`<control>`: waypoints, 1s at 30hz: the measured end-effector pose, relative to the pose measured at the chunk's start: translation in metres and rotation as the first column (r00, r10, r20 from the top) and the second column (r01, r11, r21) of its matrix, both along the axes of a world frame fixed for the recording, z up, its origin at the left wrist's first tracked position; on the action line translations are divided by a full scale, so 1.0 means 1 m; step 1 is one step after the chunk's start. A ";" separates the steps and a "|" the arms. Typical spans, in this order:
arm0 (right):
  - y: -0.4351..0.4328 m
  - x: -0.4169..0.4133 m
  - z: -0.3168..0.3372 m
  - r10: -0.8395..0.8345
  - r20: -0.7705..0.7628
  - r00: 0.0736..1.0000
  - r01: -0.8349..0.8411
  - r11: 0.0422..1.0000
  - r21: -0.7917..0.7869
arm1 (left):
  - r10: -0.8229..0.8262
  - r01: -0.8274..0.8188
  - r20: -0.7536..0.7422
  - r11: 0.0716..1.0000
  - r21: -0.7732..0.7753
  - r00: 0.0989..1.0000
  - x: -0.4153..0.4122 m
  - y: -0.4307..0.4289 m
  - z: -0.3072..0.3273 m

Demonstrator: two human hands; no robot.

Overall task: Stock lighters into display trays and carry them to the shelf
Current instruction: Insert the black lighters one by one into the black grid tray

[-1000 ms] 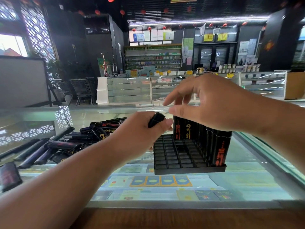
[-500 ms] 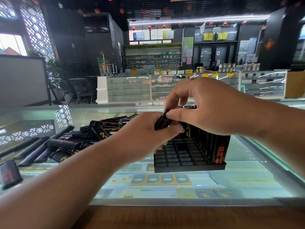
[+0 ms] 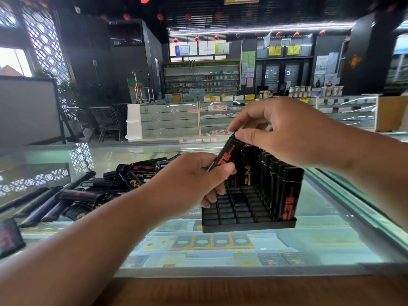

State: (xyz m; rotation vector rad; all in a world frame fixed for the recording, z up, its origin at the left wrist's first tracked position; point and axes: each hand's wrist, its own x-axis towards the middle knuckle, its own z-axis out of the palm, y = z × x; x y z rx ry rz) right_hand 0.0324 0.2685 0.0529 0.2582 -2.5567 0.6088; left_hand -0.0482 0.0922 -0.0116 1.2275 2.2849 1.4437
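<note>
The lighter (image 3: 227, 155) has slid further out of the left hand (image 3: 189, 180), which grips its foot, while the right hand (image 3: 287, 138) pinches its top. It leans up and right, foot lowest, above the empty left slots of the tray (image 3: 249, 227) on the bench (image 3: 331, 230).

Glass counter top (image 3: 331, 230) with a wooden front edge (image 3: 220, 290). A black display tray (image 3: 247, 226) stands on it right of centre; loose black lighters (image 3: 92, 195) lie heaped at left.
</note>
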 end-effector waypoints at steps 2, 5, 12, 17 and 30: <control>0.003 0.000 0.000 -0.013 0.011 1.000 0.013 1.000 -0.010 | -0.003 0.003 0.014 1.000 0.012 1.000 0.000 0.000 0.000; 0.004 0.000 0.001 0.000 0.033 0.999 0.001 1.000 -0.019 | 0.012 -0.012 0.018 1.000 0.014 1.000 -0.001 0.001 -0.001; 0.008 0.000 0.003 0.077 0.131 0.988 -0.063 0.992 -0.106 | 0.057 -0.059 -0.069 0.998 -0.029 0.996 -0.001 0.001 -0.002; 0.012 -0.002 0.004 0.077 0.111 0.991 -0.069 0.995 -0.070 | 0.061 -0.081 -0.190 0.992 -0.100 0.980 0.000 0.001 -0.002; 0.009 -0.005 0.000 -0.061 0.041 0.997 0.056 0.993 0.105 | 0.180 -0.262 -0.341 0.942 -0.210 0.923 -0.009 -0.004 -0.003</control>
